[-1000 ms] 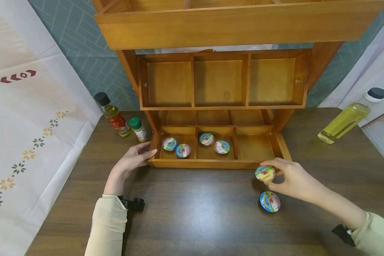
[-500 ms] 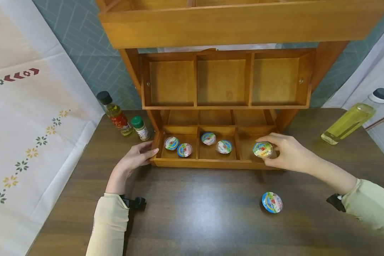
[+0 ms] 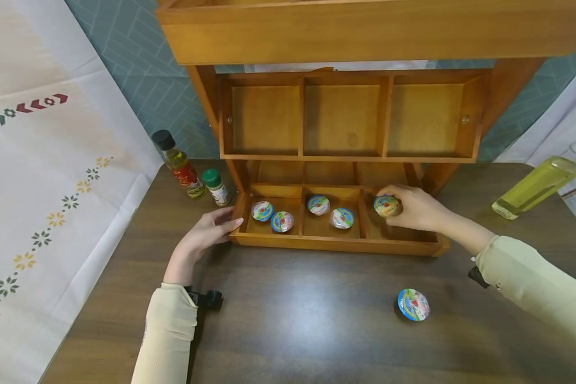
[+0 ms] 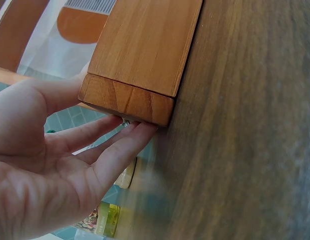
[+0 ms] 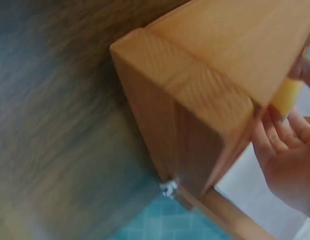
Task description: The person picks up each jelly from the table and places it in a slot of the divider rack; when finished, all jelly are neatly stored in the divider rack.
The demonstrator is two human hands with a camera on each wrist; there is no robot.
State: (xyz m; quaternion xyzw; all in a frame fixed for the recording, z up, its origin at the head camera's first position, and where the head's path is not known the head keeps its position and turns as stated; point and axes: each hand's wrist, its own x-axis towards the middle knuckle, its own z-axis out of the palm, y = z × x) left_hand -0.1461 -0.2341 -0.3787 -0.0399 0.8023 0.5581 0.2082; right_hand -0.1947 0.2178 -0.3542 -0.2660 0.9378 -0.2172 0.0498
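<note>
My right hand point(image 3: 420, 209) pinches a small yellow jelly cup point(image 3: 386, 205) with a foil lid, inside the right compartment of the low wooden shelf tray point(image 3: 338, 244). In the right wrist view the yellow cup point(image 5: 285, 97) shows between thumb and fingers, partly behind the tray's wall. My left hand point(image 3: 210, 229) holds the tray's front left corner, thumb at the rim and fingers along the outer side point(image 4: 125, 117). Two jelly cups point(image 3: 282, 222) lie in the left compartment and two more point(image 3: 342, 218) in the middle one. Another jelly cup point(image 3: 413, 304) lies on the table.
Upper tiers of the rack point(image 3: 348, 120) rise behind the low tray. A red-labelled oil bottle point(image 3: 184, 173) and a green-capped spice jar point(image 3: 216, 186) stand at its left. A tall oil bottle point(image 3: 537, 186) stands at the right on the brown table point(image 3: 288, 320).
My right hand has carried the yellow jelly cup from in front of the tray, over its front edge, into the right compartment. My left hand stays at the corner; the head view has shifted slightly.
</note>
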